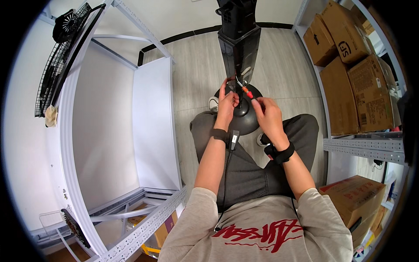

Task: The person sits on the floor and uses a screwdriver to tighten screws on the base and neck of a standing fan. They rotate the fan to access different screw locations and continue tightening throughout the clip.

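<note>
In front of me stands a tall black appliance, its column [239, 48] rising from a round black base [244, 121]. My right hand [269, 115] is closed on the end of a red and orange screwdriver [247, 91]. The tool's metal shaft slants up and left to the lower part of the column. Close against the left side of that lower part is my left hand [228, 105], with one finger pointing up and the others curled. What those curled fingers hold, if anything, is hidden. Dark bands circle both my wrists.
A white metal shelf rack [152, 113] stands at the left, with a black wire grille [54, 74] at its top. Brown cardboard boxes [340, 96] fill the shelving at the right. A black cable with a plug [234, 139] hangs by my left wrist. My knees flank the base.
</note>
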`<control>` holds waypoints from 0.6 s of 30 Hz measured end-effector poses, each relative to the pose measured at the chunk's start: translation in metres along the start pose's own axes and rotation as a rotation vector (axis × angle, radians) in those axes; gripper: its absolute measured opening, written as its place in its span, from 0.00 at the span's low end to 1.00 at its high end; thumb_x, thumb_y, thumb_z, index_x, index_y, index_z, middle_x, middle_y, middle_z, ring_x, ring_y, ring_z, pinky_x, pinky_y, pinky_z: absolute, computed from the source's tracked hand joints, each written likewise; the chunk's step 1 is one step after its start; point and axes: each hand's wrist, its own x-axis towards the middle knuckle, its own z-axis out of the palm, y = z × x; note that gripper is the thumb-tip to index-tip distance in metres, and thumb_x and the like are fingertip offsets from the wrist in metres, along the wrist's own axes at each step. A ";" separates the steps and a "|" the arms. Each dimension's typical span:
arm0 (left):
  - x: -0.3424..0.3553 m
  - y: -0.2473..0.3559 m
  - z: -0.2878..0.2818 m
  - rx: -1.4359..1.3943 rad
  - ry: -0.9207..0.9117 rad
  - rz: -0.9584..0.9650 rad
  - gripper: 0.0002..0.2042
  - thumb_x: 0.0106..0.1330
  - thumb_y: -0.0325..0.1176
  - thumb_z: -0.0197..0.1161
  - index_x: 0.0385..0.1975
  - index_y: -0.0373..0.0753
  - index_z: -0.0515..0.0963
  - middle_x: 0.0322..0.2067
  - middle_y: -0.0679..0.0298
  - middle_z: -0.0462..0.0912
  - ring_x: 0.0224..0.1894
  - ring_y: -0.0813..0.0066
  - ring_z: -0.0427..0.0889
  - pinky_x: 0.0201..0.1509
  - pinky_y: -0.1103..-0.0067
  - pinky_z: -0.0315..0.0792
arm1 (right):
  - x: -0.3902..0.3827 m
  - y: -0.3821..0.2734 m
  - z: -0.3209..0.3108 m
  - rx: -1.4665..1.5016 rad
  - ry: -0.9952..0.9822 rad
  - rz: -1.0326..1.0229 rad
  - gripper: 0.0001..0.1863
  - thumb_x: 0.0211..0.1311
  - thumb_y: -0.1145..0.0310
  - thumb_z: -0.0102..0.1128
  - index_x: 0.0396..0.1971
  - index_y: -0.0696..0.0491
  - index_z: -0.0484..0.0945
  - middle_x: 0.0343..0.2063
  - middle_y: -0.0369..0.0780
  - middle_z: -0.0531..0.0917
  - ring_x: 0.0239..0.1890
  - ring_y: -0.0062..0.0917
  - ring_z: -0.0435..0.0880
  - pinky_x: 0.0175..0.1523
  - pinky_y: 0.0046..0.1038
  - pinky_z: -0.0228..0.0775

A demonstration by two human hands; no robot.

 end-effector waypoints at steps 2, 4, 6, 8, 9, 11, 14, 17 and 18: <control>0.000 0.000 0.000 -0.004 0.007 -0.007 0.32 0.70 0.22 0.45 0.74 0.50 0.53 0.25 0.67 0.76 0.25 0.82 0.71 0.28 0.85 0.63 | -0.001 -0.009 -0.003 -0.009 0.022 0.038 0.14 0.65 0.65 0.64 0.38 0.61 0.76 0.34 0.51 0.81 0.35 0.49 0.82 0.38 0.41 0.73; -0.001 0.001 0.001 0.005 0.010 -0.011 0.30 0.71 0.23 0.45 0.74 0.50 0.54 0.26 0.67 0.75 0.26 0.82 0.71 0.29 0.84 0.63 | -0.001 -0.010 -0.003 -0.025 0.030 0.045 0.14 0.66 0.64 0.64 0.38 0.61 0.76 0.34 0.51 0.81 0.35 0.48 0.82 0.39 0.40 0.73; -0.002 0.001 0.001 0.026 0.007 -0.011 0.28 0.74 0.25 0.45 0.73 0.51 0.56 0.27 0.68 0.75 0.28 0.82 0.70 0.32 0.83 0.64 | -0.001 -0.001 0.000 -0.050 0.026 0.022 0.14 0.65 0.64 0.64 0.39 0.61 0.76 0.36 0.51 0.81 0.35 0.48 0.83 0.39 0.40 0.74; -0.002 0.001 0.000 0.028 0.001 -0.006 0.27 0.74 0.25 0.46 0.73 0.51 0.56 0.27 0.68 0.75 0.28 0.82 0.70 0.32 0.83 0.64 | 0.000 0.003 0.000 -0.082 -0.019 0.026 0.15 0.65 0.64 0.64 0.42 0.60 0.75 0.36 0.52 0.81 0.35 0.48 0.82 0.39 0.40 0.74; -0.002 0.001 0.000 0.029 0.000 -0.004 0.27 0.74 0.25 0.46 0.73 0.51 0.56 0.27 0.68 0.75 0.28 0.82 0.71 0.32 0.83 0.64 | 0.001 0.003 0.000 -0.097 -0.042 0.028 0.16 0.65 0.64 0.65 0.43 0.60 0.74 0.36 0.52 0.81 0.36 0.49 0.82 0.39 0.40 0.74; -0.002 0.000 -0.001 0.021 0.001 -0.005 0.27 0.74 0.25 0.46 0.73 0.51 0.56 0.27 0.68 0.75 0.28 0.82 0.71 0.32 0.83 0.64 | -0.001 -0.007 -0.002 -0.027 0.031 -0.004 0.14 0.65 0.64 0.64 0.40 0.60 0.76 0.34 0.51 0.81 0.36 0.49 0.82 0.39 0.41 0.73; -0.002 -0.001 -0.003 0.024 0.003 -0.008 0.28 0.74 0.25 0.46 0.73 0.52 0.56 0.27 0.68 0.75 0.28 0.81 0.71 0.32 0.83 0.64 | -0.001 -0.012 -0.004 0.001 0.038 0.019 0.14 0.65 0.63 0.64 0.39 0.60 0.76 0.34 0.51 0.81 0.36 0.49 0.82 0.39 0.41 0.73; -0.002 -0.001 -0.001 0.033 0.003 -0.012 0.28 0.74 0.25 0.46 0.73 0.52 0.56 0.27 0.68 0.75 0.28 0.81 0.71 0.32 0.83 0.64 | 0.001 -0.002 -0.002 -0.051 0.020 0.011 0.15 0.64 0.63 0.65 0.39 0.60 0.76 0.35 0.51 0.81 0.36 0.48 0.82 0.40 0.41 0.74; -0.002 -0.001 -0.001 0.036 0.003 -0.013 0.28 0.74 0.25 0.46 0.73 0.52 0.56 0.27 0.67 0.75 0.27 0.81 0.71 0.32 0.83 0.64 | 0.002 0.002 -0.001 -0.075 0.018 -0.003 0.15 0.64 0.63 0.65 0.39 0.60 0.76 0.35 0.51 0.81 0.36 0.48 0.82 0.40 0.40 0.74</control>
